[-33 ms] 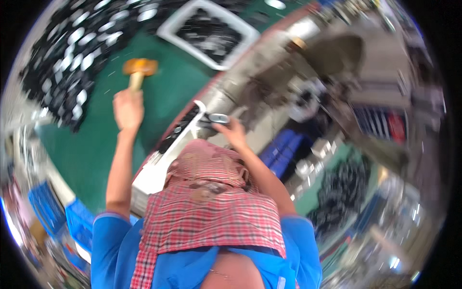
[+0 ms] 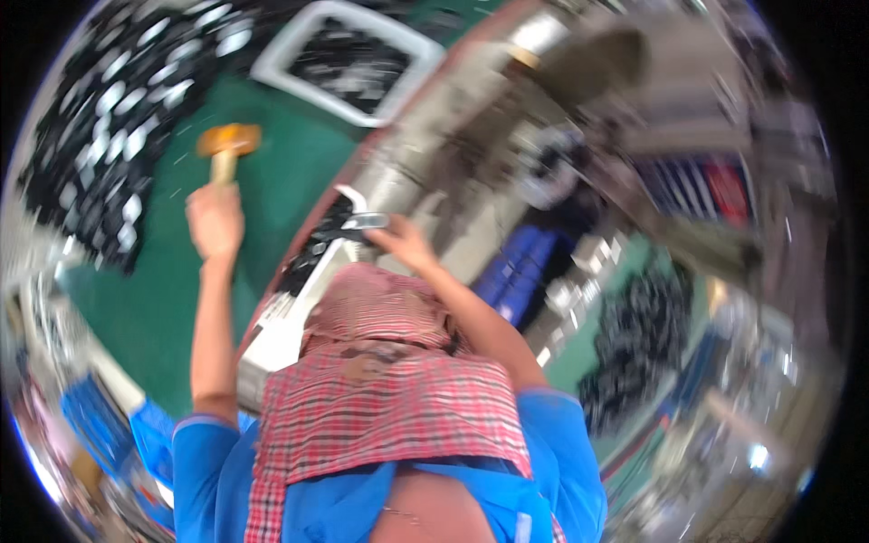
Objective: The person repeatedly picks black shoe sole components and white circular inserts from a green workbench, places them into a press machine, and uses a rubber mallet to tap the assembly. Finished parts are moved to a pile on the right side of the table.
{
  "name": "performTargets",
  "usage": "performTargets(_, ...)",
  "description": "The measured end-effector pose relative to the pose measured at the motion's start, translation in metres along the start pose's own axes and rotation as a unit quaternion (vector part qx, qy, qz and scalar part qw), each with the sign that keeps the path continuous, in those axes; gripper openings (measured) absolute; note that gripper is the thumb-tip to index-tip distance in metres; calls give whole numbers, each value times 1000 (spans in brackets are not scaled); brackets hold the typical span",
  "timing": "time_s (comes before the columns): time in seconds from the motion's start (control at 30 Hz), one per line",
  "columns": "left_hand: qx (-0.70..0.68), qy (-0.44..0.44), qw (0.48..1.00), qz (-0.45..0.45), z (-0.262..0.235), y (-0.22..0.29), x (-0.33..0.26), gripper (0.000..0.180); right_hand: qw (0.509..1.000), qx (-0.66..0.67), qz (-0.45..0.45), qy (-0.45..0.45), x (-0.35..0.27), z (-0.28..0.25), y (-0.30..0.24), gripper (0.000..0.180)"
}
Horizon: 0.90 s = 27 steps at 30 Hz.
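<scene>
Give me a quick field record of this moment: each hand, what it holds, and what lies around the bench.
left hand: raised over the green table top, gripping the handle of a wooden mallet with a round tan head
right hand: holds a small shiny metal piece at the bench edge
tray: white rectangular tray of dark parts on the green top
pile: heap of black and silver parts at far left
image: blurred, fine detail unreadable

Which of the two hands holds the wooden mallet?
The left hand, raised over the green surface, grips the mallet by its handle. The right hand instead touches a small metal part.
</scene>
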<state>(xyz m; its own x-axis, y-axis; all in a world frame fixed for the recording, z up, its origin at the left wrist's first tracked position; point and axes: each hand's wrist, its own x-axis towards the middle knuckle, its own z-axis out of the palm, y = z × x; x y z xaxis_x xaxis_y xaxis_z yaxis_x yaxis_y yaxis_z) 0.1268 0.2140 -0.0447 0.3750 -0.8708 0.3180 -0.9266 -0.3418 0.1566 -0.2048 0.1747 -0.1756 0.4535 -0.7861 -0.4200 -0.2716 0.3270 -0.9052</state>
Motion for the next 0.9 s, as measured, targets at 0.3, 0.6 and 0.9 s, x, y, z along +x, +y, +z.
performTargets(0.3, -7, 122, 987, 106, 18, 56, -22, 41, 943, -270, -118, 152, -119, -152, 9, 44)
performTargets(0.6, -249, -51, 935, 247, 15, 271, -96, 33, 606, -508, 256, 556, -355, -389, 156, 71)
performTargets(0.9, -342, -147, 896, 241, -6, 307, -137, 33, 780, -131, 186, 583, -398, -354, 149, 52)
